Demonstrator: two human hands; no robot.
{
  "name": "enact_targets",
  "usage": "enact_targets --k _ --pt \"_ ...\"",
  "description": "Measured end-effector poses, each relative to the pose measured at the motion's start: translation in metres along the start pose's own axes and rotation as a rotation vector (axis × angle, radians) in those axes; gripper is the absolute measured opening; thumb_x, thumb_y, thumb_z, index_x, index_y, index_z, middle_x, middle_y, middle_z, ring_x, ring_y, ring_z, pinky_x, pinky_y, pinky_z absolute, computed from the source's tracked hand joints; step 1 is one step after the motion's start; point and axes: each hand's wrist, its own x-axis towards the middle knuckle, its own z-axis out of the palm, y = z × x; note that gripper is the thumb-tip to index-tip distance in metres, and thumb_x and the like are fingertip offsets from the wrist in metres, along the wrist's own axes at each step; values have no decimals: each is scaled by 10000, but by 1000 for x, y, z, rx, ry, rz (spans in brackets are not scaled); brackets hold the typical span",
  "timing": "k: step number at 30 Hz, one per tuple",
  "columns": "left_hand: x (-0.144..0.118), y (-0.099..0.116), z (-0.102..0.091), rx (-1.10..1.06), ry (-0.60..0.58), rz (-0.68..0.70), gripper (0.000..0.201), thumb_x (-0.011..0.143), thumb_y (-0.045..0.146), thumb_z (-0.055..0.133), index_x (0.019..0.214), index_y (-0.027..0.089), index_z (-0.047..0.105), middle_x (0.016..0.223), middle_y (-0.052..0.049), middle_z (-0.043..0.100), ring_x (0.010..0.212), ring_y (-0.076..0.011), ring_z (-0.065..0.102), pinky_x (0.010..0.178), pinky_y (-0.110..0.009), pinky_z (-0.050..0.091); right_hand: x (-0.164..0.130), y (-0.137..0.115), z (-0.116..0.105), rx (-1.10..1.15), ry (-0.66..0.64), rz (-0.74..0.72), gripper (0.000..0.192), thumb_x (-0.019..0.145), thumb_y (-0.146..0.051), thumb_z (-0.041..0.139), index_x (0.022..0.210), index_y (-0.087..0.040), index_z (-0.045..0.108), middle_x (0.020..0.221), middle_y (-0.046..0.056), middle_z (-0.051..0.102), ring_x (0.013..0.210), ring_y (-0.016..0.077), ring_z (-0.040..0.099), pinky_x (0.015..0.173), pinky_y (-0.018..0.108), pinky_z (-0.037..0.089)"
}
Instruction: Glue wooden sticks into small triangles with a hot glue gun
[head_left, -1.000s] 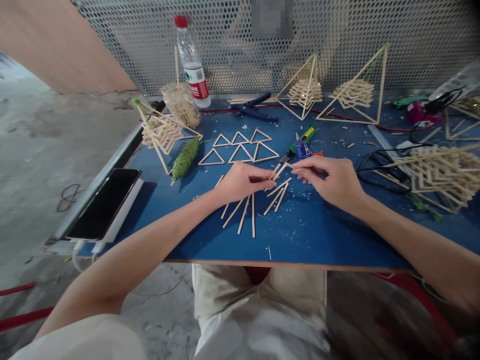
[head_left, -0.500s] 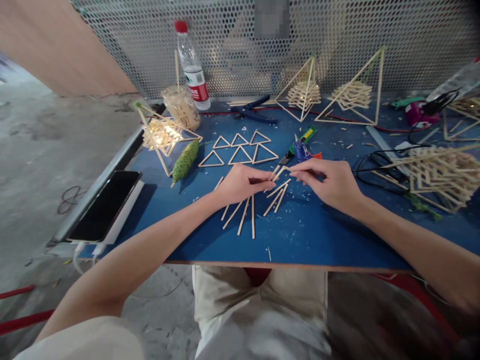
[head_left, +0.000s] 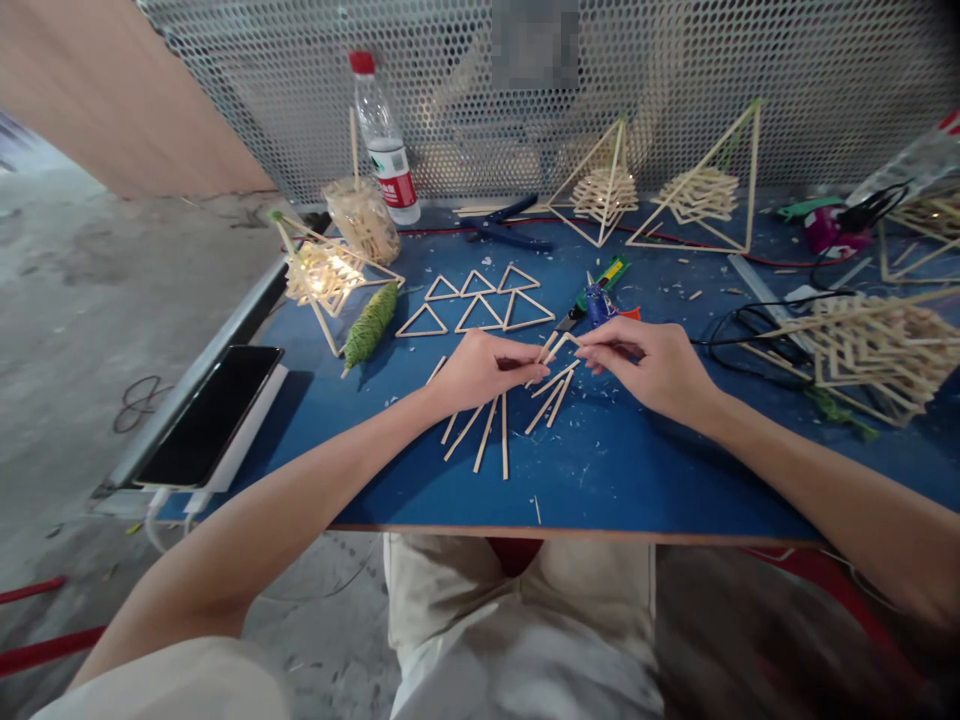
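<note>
My left hand (head_left: 480,368) and my right hand (head_left: 646,362) meet over the middle of the blue table (head_left: 645,470), both pinching thin wooden sticks (head_left: 559,345) that join at an angle between the fingertips. Under and in front of the hands lie several loose sticks (head_left: 491,430) on the table. Just beyond the hands sit several finished stick triangles (head_left: 480,298) in two rows.
A phone (head_left: 211,412) lies at the left edge, with green twine (head_left: 370,325) and a stick pyramid (head_left: 322,272) beside it. A water bottle (head_left: 384,140) and stick jar (head_left: 365,215) stand at the back. Pyramid frames (head_left: 701,190), pliers (head_left: 506,222), a glue gun (head_left: 602,298) and cables (head_left: 750,325) fill the back and right.
Both hands have stayed together on the sticks; the fingers shifted slightly and the joined sticks now show a clearer angle. The view drifted a little.
</note>
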Motion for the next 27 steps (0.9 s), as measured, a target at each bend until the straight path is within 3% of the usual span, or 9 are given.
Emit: enact_targets --k 4,11,18,23,27 --pt "1 2 0 13 5 11 304 1031 392 726 814 190 793 595 49 488 572 -99 314 523 -278 279 1 1 2 1 10 -18 144 1035 -365 732 1056 -239 799 915 27 847 792 210 826 791 355 690" --pt "3 -2 -4 42 109 -3 249 991 380 763 841 187 812 664 20 659 608 -98 451 579 -246 395 6 6 2 -145 48 -52 234 1076 -376 657 1237 -292 804 1206 71 863 1075 287 835 978 470 674" --pt "3 -11 -6 -6 215 -93 242 935 400 818 889 168 866 816 -39 831 647 -117 639 646 -240 518 12 16 -2 -338 19 -154 253 1070 -344 613 1195 -304 830 1179 77 860 1102 328 768 1037 561 571" --pt "3 -14 -7 35 215 -86 262 943 415 821 875 165 858 795 -38 827 669 -125 666 644 -237 529 12 21 0 -487 3 -159 261 1084 -356 610 1119 -280 857 1081 75 870 1037 342 715 911 548 496" --pt "3 -14 -5 46 189 -43 286 965 436 810 860 172 846 782 -30 807 644 -115 624 619 -241 499 11 19 5 -513 31 -147 245 1069 -377 662 1201 -289 850 1095 79 869 1068 350 693 905 539 456"
